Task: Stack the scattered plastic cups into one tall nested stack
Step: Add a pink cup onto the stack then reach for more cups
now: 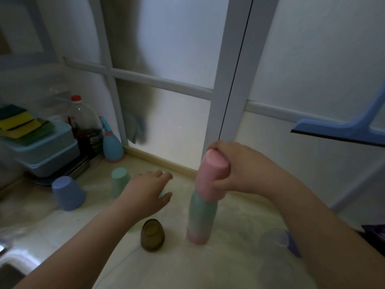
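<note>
A nested stack of upside-down cups (pixel 200 217) stands on the pale counter (pixel 229 257), mint over pink at the base. My right hand (pixel 239 170) grips a pink cup (pixel 210 174) sitting over the stack's top. My left hand (pixel 145 190) hovers with fingers spread over a mint cup (pixel 164 195) that it mostly hides. Another mint cup (pixel 119 180) stands upside down behind it. A purple-blue cup (pixel 67 192) is upside down at the left. A clear cup (pixel 275 240) sits at the right.
A brown glass tumbler (pixel 152 235) stands just left of the stack. Blue tubs with sponges (pixel 39 147), a large bottle (pixel 85 126) and a blue spray bottle (pixel 112 144) crowd the back left. A blue squeegee (pixel 341 130) hangs at the right. A sink edge (pixel 12 261) shows bottom left.
</note>
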The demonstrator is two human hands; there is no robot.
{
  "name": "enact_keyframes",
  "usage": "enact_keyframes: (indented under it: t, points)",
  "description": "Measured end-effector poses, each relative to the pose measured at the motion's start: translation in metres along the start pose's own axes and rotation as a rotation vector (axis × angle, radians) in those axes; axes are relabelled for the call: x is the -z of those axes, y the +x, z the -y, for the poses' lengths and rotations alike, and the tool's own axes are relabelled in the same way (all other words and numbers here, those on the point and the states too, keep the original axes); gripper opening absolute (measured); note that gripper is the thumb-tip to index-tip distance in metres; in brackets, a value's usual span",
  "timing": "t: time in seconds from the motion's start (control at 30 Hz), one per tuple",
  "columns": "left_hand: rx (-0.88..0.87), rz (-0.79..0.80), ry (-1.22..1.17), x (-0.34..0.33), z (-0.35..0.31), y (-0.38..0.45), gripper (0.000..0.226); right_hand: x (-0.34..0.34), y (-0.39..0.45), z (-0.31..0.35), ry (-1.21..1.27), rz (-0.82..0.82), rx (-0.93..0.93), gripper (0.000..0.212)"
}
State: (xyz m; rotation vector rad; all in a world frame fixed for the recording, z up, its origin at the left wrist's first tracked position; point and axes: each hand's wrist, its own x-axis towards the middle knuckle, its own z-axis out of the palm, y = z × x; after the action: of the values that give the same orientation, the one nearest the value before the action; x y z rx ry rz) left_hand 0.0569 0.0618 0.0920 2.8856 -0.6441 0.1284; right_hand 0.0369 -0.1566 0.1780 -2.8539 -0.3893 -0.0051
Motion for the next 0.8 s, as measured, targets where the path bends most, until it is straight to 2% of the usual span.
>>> enact_keyframes:
  t: [0.23,0.4,0.47,0.57,0.67,0.8]
  points:
    - [0.022,-0.003,-0.013,0.002,0.007,-0.019,0.047,-0.045,0.010,0.010,-0.064,0.152,-0.011,0.066]
    - [0.056,0.002,-0.016,0.000,0.016,-0.028,0.046,-0.053,0.012,0.007,-0.023,0.155,-0.049,0.067]
    - [0.066,0.002,-0.014,0.000,0.021,-0.031,0.046,-0.051,0.012,0.008,-0.034,0.162,-0.049,0.074]
    - [0.107,0.004,-0.019,0.000,0.033,-0.037,0.047,-0.039,0.013,0.020,-0.017,0.089,-0.006,0.085]
    - [0.150,0.005,-0.002,-0.002,0.048,-0.042,0.047,-0.034,0.019,0.046,-0.005,-0.049,0.127,0.076]
    - [0.183,0.039,0.027,-0.011,0.073,-0.048,0.049,-0.062,0.032,0.082,0.037,-0.006,0.231,0.064]
